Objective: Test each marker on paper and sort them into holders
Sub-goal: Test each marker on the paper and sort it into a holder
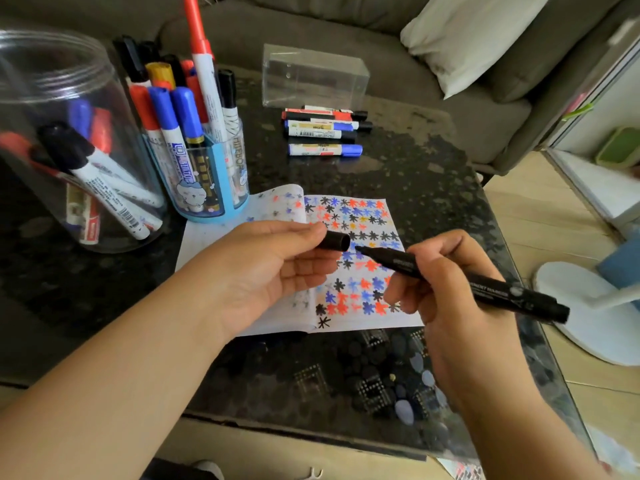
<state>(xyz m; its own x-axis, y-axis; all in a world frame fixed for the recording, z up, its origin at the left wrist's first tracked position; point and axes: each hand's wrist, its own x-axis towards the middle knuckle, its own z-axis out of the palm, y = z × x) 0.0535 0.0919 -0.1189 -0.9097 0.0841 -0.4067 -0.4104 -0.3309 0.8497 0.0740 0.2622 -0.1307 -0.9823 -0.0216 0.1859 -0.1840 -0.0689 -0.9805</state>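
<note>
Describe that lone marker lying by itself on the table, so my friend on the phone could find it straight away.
Start at the clear plastic box at the far side of the dark table. In front of it lies a cluster of loose markers; nearer the paper lies the single marker. It has a white body and a blue cap pointing right, and it lies apart from the cluster.

A dark speckled stone table [408, 161] carries an open notebook [346, 254] of coloured star marks; a clear jar [52, 116] and blue holder [207, 174] of markers; a clear box [313, 76]; loose markers [323, 129] just before it.
</note>
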